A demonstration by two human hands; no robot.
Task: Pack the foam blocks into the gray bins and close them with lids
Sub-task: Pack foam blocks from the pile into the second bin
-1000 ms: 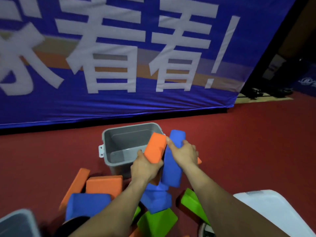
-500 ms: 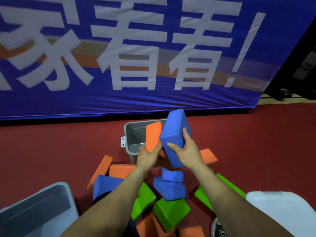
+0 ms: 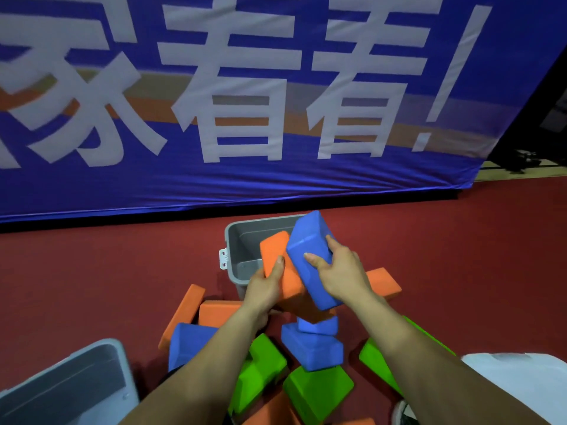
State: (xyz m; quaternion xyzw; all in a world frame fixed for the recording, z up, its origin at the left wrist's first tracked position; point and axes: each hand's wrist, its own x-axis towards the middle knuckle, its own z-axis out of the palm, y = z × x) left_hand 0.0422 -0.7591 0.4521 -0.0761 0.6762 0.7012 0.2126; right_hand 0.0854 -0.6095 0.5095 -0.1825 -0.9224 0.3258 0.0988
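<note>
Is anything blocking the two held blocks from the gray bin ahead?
Nothing visible does. The left hand holds the orange block, the right hand the blue block, both at the open gray bin.

- The banner [image 3: 276, 185] is deep blue with large white characters and a white exclamation mark. A blurred band of orange and tan runs across behind the characters.
- The floor [image 3: 92, 286] is plain dark red.
- The far gray bin [image 3: 254, 234] is mid gray inside and out, with a paler, whitish latch [image 3: 224, 258].
- The raised orange foam block [image 3: 274, 250] is plain bright orange.
- The raised blue foam block [image 3: 310, 240] is plain royal blue.
- The loose foam blocks on the floor are all plain: orange blocks [image 3: 383, 283], blue blocks [image 3: 313, 351] and bright green blocks [image 3: 319, 391].
- The near gray bin [image 3: 70, 391] is darker gray inside, with a pale gray rim.
- The lid [image 3: 521, 372] is white.
</note>
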